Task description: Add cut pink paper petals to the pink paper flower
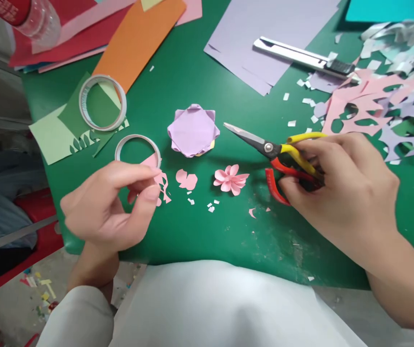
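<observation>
My right hand (351, 193) holds scissors (269, 147) by their yellow and red handles, the closed blades pointing left. My left hand (113, 202) is closed, thumb and forefinger nearly meeting; anything between them is too small to name. Beyond its fingertips lie pink paper scraps (164, 185) and a tape roll (137, 137). A pink paper flower (230, 180) sits on the green table (207, 231) between my hands, with a small pink paper piece (187, 179) to its left. Behind them is a folded purple paper shape (193, 131).
A utility knife (300, 55) lies partly on purple sheets (257, 29). Cut paper scraps (373, 101) pile up at the right. At the left are a larger tape roll (83, 103), green paper (49, 137), orange paper (138, 43) and a bottle (40, 24).
</observation>
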Motion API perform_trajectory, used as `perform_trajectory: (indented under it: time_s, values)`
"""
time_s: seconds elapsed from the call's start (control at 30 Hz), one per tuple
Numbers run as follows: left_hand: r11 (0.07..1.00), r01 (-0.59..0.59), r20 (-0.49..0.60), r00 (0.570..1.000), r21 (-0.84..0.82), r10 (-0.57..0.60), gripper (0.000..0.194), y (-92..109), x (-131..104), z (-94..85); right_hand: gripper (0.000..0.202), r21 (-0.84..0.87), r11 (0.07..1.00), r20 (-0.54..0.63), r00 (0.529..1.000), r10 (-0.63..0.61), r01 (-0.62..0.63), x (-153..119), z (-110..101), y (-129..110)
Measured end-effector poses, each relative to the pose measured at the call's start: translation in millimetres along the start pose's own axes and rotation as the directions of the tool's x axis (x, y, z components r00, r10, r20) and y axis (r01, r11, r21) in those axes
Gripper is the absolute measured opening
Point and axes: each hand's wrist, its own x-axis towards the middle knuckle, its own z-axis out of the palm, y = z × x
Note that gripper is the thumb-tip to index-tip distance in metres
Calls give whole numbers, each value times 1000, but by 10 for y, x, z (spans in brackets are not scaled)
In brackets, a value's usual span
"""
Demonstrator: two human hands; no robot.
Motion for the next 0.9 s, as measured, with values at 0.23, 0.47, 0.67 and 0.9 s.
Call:
perform_trajectory:
  time_s: [0.23,0.47,0.67,0.9]
  values:
    - [898,-156,349,937,412,3,9,-325,112,-117,24,40,997,-177,983,-58,66,81,16,20]
    - [875,-191,473,880,445,-49,5,-322,33,-6,22,116,992,-246,969,-26,56,92,28,16]
    - [900,-27,312,942,434,-123,6,-143,-12,-39,28,262,964,-138,990,-16,52,79,-85,-52]
    - [964,105,118,984,246,-137,22,61,-96,-94,52,273,953,-67,991,-120,133,78,-104,-208]
